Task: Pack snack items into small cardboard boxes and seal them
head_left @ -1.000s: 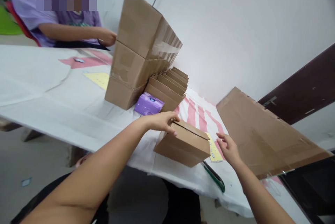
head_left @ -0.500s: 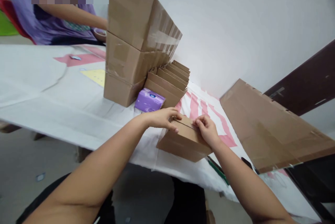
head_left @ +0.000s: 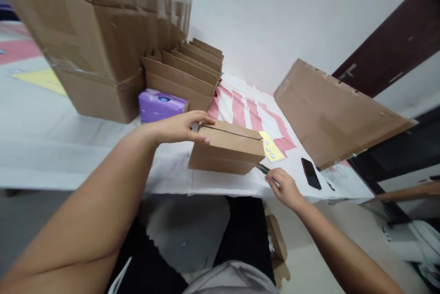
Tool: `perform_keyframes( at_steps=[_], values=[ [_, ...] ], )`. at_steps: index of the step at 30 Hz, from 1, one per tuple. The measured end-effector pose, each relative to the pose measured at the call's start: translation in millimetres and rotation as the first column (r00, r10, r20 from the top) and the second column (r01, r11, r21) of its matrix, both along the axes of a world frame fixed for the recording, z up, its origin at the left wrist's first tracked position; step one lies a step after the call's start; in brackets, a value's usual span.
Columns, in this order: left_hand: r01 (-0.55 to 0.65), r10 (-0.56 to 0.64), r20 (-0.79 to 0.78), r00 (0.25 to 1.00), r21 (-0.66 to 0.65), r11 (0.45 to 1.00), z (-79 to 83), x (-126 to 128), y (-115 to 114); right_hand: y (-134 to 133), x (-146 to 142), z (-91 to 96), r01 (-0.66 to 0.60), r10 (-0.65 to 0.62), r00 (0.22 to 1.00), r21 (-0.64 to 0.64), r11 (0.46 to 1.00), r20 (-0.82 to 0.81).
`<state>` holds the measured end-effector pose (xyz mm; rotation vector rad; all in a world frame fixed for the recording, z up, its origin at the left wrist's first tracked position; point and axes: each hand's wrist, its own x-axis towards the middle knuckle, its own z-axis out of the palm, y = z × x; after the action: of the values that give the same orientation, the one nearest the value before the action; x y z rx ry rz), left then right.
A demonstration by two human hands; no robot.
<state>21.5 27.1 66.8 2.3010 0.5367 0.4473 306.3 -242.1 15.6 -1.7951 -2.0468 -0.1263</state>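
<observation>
A small closed cardboard box (head_left: 228, 149) sits near the table's front edge, with a narrow dark seam running along its top. My left hand (head_left: 192, 127) grips its left end, fingers over the top and thumb at the front upper edge. To the right of the box, my right hand (head_left: 283, 186) is closed around a slim green box cutter (head_left: 263, 169), whose tip points toward the box's lower right corner. Part of the cutter is hidden by the fingers.
Tall stacked cartons (head_left: 103, 42) stand at the left, beside a row of open-flapped boxes (head_left: 185, 74) and a purple tissue pack (head_left: 161, 105). A yellow card (head_left: 272, 146), a phone (head_left: 311, 173) and a large cardboard sheet (head_left: 337, 111) are to the right. Another person's arm (head_left: 409, 192) shows far right.
My right hand has left the box top, moved down and right, and taken hold of the green box cutter. My left hand stays on the box. The view has turned rightward.
</observation>
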Motion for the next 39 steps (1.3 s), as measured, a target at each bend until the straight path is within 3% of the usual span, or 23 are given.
perform_keyframes(
  at_steps=[4, 8, 11, 14, 17, 22, 26, 29, 31, 33, 36, 39],
  values=[
    [-0.035, 0.036, -0.024, 0.999, 0.02, 0.999, 1.1, 1, -1, -6, -8, -38.3, 0.04, -0.036, 0.997, -0.054, 0.998, 0.07],
    [-0.048, 0.05, -0.066, 0.997, 0.031, 0.998, 1.2, 1, 0, -16, -12, -56.6, 0.073, -0.069, 0.996, -0.072, 0.995, 0.063],
    [-0.047, 0.049, -0.089, 0.995, 0.017, 0.999, 0.7, 0, 1, -29, -6, -56.3, 0.154, -0.152, 0.987, 0.041, 0.987, -0.057],
    [-0.07, 0.071, -0.124, 0.99, 0.012, 0.997, 0.9, 1, 4, -45, 12, -47.8, 0.317, -0.276, 0.937, 0.193, 0.928, -0.213],
    [-0.116, 0.118, -0.122, 0.985, 0.023, 0.993, 1.2, 7, 4, -63, 30, -41.4, 0.4, -0.339, 0.906, 0.248, 0.882, -0.255],
    [-0.297, 0.303, 0.071, 0.95, -0.085, 0.951, -4.5, 25, -4, -74, 29, -56.9, 0.315, -0.26, 0.931, 0.205, 0.927, -0.255],
    [-0.341, 0.361, 0.145, 0.921, -0.146, 0.929, -10.0, 29, -7, -67, 13, -75.2, 0.236, -0.208, 0.964, 0.169, 0.957, -0.166],
    [-0.338, 0.366, 0.183, 0.913, -0.166, 0.926, -13.9, 28, -11, -64, 6, -78.1, 0.219, -0.21, 0.974, 0.122, 0.968, -0.084],
    [-0.337, 0.374, 0.227, 0.899, -0.185, 0.923, -21.2, 30, -15, -64, 6, -76.5, 0.224, -0.218, 0.974, 0.09, 0.97, -0.069],
    [-0.364, 0.439, 0.324, 0.838, -0.268, 0.892, -34.7, 36, -20, -64, 10, -75.2, 0.217, -0.21, 0.975, 0.084, 0.973, -0.078],
    [-0.41, 0.63, 0.418, 0.654, -0.504, 0.76, -63.0, 46, -26, -60, 17, -76.7, 0.213, -0.195, 0.97, 0.122, 0.969, -0.144],
    [-0.479, 0.685, 0.391, 0.615, -0.505, 0.718, -87.5, 51, -26, -60, 20, -80.6, 0.216, -0.17, 0.955, 0.177, 0.96, -0.244]
  ],
)
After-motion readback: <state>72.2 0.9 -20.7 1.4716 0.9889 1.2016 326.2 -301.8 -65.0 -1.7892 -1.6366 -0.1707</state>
